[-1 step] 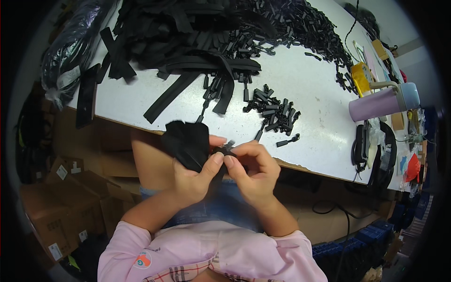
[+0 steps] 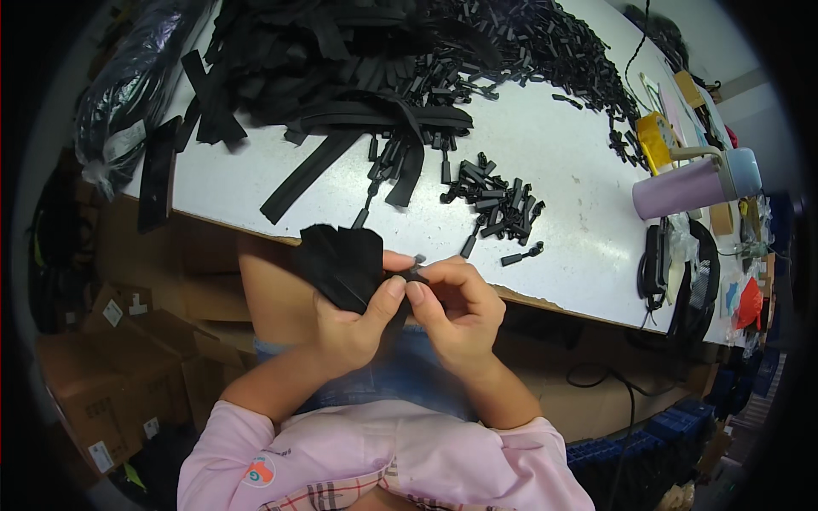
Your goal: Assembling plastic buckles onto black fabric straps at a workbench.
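Black fabric piece point(image 2: 341, 266), at table's point(image 2: 579, 230) near edge, clamped in left hand point(image 2: 351, 330), lower part hidden. Small dark fitting point(image 2: 416, 273), pinched by right hand point(image 2: 464, 315), mostly covered, form unclear. Black zipper pulls point(image 2: 492, 204), heaped nearer that edge. Black fabric strips point(image 2: 311, 176), tangled, their pile cut off above.
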A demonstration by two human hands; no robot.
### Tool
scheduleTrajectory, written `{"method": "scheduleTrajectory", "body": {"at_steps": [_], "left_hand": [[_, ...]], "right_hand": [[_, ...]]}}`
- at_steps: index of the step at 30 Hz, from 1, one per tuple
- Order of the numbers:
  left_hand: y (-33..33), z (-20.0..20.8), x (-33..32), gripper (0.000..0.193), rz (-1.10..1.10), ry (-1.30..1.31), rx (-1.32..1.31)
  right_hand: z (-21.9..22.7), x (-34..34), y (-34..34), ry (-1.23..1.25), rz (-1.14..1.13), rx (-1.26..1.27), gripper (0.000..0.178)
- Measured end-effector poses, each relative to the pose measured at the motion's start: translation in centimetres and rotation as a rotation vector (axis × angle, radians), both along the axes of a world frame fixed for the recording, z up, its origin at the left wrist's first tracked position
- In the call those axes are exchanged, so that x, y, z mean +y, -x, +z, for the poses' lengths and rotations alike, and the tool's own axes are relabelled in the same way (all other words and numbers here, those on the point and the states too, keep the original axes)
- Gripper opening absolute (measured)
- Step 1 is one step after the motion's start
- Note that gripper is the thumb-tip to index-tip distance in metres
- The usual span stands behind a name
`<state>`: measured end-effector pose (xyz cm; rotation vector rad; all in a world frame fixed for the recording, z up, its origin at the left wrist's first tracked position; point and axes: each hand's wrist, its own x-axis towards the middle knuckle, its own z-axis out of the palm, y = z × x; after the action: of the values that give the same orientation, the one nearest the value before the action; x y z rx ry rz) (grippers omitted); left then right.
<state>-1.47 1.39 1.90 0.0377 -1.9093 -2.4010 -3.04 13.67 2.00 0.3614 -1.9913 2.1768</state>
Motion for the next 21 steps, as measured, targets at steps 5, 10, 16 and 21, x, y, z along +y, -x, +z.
{"method": "scheduleTrajectory", "body": {"at_steps": [5, 10, 16, 21], "left_hand": [[0.4, 0.3, -0.2, 0.017, 0.005, 0.123, 0.236], [0.3, 1.1, -0.7, 0.018, -0.141, -0.119, 0.038], [0.5, 1.2, -0.7, 0.016, -0.175, -0.079, -0.065], [0.7, 1.8, -0.5, 0.017, -0.181, -0.152, -0.092]], "right_hand": [[0.2, 0.5, 0.5, 0.106, 0.143, -0.101, 0.008], [0.1, 1.9, 1.1, 0.428, 0.463, -0.514, 0.006], [0.2, 2.8, 2.0, 0.281, 0.557, -0.610, 0.008], [0.6, 2.0, 1.3, 0.330, 0.452, -0.604, 0.008]]}}
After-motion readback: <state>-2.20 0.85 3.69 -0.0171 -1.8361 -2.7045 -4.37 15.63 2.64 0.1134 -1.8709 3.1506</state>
